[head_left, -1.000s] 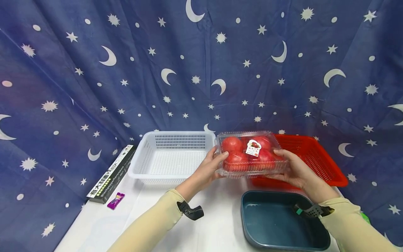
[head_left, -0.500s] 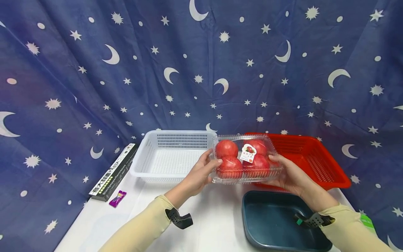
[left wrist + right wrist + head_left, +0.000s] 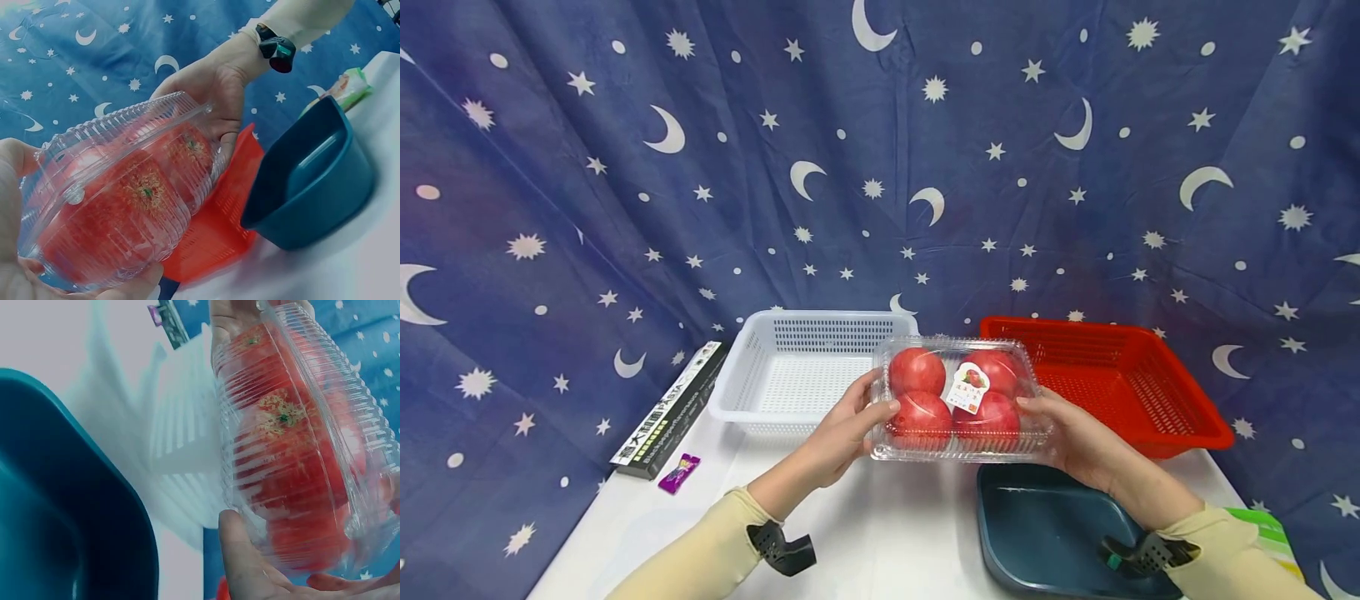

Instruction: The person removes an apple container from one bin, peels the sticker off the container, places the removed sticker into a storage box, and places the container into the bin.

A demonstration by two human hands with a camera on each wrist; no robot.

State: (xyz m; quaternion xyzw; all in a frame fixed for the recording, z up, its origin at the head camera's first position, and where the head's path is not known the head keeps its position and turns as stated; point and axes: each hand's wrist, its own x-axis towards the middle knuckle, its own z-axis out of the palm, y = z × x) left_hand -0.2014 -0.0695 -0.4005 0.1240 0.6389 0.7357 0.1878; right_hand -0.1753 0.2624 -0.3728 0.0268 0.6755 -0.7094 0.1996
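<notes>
A clear plastic box of tomatoes (image 3: 958, 433) is held up between both hands, its white label (image 3: 967, 387) facing up. My left hand (image 3: 842, 429) grips the left end, thumb on top at the lid's edge. At the opposite end, my right hand (image 3: 1086, 437) holds the box with its thumb on the upper side and fingers beneath. Several red tomatoes (image 3: 147, 194) press against the ridged wall in the left wrist view, stem ends showing. The lid is closed. From the right wrist, the right hand's fingers (image 3: 234, 550) lie along the box's lower end.
A white basket (image 3: 730, 408) stands behind to the left, a red basket (image 3: 1210, 433) behind to the right. The dark teal tub (image 3: 992, 533) sits below the right forearm. A black pasta box (image 3: 670, 412) and a purple wrapped candy (image 3: 679, 473) lie at left; a green packet (image 3: 1262, 525) at right.
Both hands have carried the box of tomatoes leftward and closer to the person, away from the red basket, which shows more now. The grip at both ends stays the same.
</notes>
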